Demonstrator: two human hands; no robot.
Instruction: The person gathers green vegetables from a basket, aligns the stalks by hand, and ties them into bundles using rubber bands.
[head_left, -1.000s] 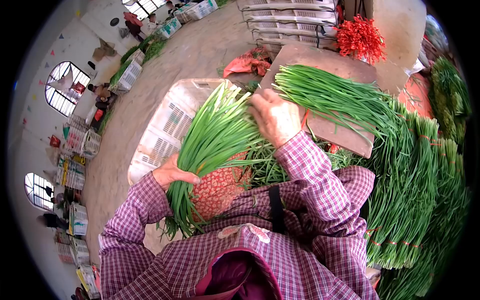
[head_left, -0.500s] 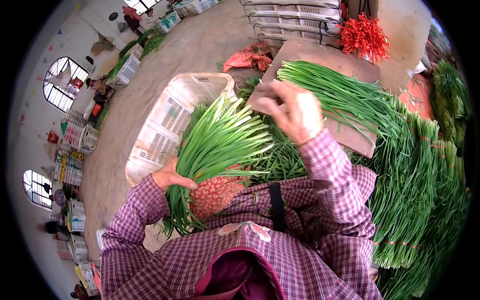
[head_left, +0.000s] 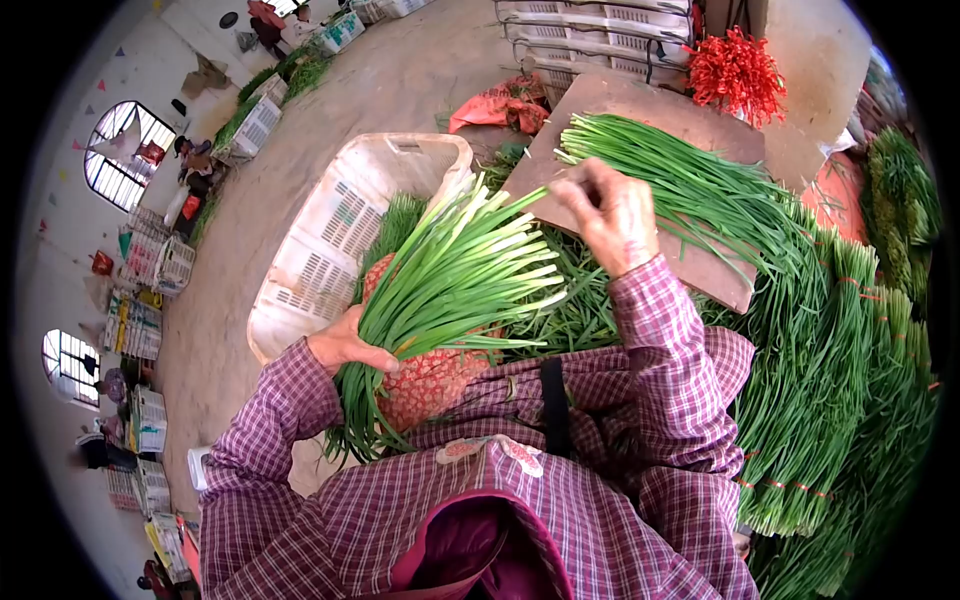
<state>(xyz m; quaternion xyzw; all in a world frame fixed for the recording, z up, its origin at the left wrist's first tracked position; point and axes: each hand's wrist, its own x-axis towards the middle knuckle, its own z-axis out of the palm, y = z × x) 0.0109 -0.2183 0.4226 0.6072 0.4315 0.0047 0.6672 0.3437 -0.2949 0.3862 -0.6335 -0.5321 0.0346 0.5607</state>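
Taking the held bunch of green stalks (head_left: 440,290) as our clock centre, with twelve straight ahead of the wearer, we see the two hands well apart. At eight o'clock the left hand (head_left: 348,343) is clamped around the bunch, its thumb lying across the front. The pale ends fan out between one and three o'clock, while the darker leaves hang past the hand toward seven. At two o'clock we find the right hand (head_left: 615,215) raised, thumb and forefinger close to the tip of one stalk that reaches out from the fan; we cannot tell whether they grip it. Just below the bunch, at six o'clock, we see a red patterned cloth (head_left: 430,385), and at ten o'clock a white plastic crate (head_left: 290,270). Loose greens (head_left: 570,310) lie between three and four. Beyond the right hand, also toward two o'clock, a brown board (head_left: 600,95) bears a loose pile of long stalks (head_left: 650,165), and past it we notice a cluster of red strips (head_left: 735,78). Between three and four, farther out, lie banded green bundles (head_left: 800,420). Toward one o'clock we see stacked crates (head_left: 600,35), and far off at ten a person (head_left: 193,160) near the wall.
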